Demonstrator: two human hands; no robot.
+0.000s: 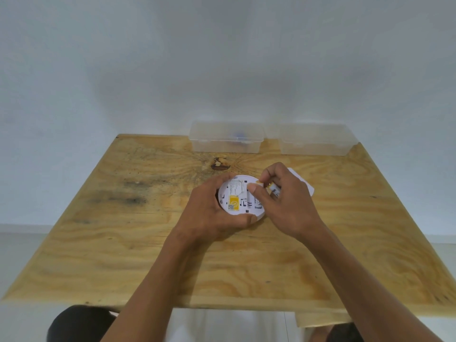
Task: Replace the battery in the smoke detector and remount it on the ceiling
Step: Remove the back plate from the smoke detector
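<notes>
The left hand (209, 213) cupped the white smoke detector (240, 198), back side up, fingers curled round its rim, on the plywood table (123, 243). The right hand (286, 203) pinched a gold-ended battery (267, 186) at thumb and forefinger just above the detector. Beyond both hands stood two clear plastic boxes (225, 140).

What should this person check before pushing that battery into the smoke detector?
1. Smoke detector steadied, back side up: ok, left hand cups it on the table.
2. Battery gripped: ok, right hand pinches it.
3. Battery over the compartment: ok, roughly.
4. Polarity matches: cannot tell.
5. Old battery removed: cannot tell, fingers hide the slot.
</notes>
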